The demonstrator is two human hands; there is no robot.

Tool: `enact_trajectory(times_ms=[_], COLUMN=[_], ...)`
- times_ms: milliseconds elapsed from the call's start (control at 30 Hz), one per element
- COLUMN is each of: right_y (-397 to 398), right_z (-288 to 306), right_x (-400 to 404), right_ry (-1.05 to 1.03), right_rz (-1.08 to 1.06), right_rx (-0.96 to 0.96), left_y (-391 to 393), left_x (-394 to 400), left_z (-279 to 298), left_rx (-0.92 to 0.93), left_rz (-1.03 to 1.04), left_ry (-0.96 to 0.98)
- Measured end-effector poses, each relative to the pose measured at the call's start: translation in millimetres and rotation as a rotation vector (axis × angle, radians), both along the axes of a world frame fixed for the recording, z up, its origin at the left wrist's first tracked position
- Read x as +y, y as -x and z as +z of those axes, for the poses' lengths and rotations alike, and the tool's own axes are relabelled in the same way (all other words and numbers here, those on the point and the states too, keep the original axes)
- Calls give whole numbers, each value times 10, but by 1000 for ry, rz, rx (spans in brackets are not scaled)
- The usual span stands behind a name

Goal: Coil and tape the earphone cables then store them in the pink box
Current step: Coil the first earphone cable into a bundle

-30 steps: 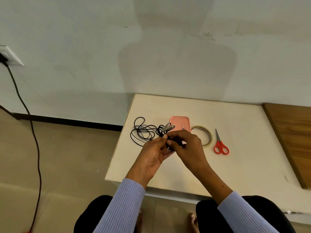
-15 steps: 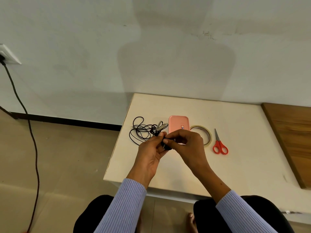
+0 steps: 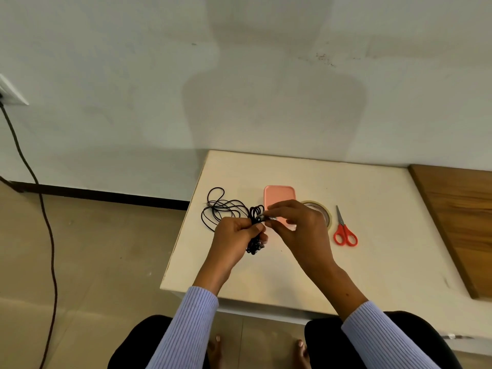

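A person's left hand (image 3: 237, 235) grips a coiled black earphone cable (image 3: 255, 230) above a white table (image 3: 372, 262), while the right hand (image 3: 300, 225) pinches the cable's silvery end (image 3: 267, 217) just beside it. Loose black cable (image 3: 221, 209) lies beyond the left hand. The pink box (image 3: 278, 194) sits just behind the right hand, with a tape roll (image 3: 326, 213) and red scissors (image 3: 344, 233) to its right.
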State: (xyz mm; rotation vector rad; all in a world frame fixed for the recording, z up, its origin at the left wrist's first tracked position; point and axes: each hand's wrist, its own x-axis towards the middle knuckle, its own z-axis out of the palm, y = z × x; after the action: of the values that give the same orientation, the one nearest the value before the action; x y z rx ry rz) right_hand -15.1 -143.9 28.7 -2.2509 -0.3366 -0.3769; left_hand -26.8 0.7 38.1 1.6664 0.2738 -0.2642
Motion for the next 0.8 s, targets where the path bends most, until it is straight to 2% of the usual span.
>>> enact_trajectory(times_ms=[133,233,300,400,467,633,733,800], right_y=[-19,-45,-46,-48,-64,-45,-42,-24], right_z=[-4,20,56,156,171,181,135,100], right_x=[-28,-51,-45,-26,-41,-12,20,40], right_ry=[160,193,32,-461,-639,-746,-778,-720], right_rz=[26,165,187,79,54,55,-39,-163], right_rx=[-94,-156,-119,253,424,505,518,467], left_y=[22,10,4,15,19,29,18,-11], left_x=[10,60,94,114,116,96,44,8], left_z=[20,56,90,125,137,136,78,35], left_rx=[36,116,171,213,231,245,242,224], left_rz=[-139,-219,-262,-307,-329,-349,-172,-36], left_ry=[-52,49,167,264,294,308,376,410])
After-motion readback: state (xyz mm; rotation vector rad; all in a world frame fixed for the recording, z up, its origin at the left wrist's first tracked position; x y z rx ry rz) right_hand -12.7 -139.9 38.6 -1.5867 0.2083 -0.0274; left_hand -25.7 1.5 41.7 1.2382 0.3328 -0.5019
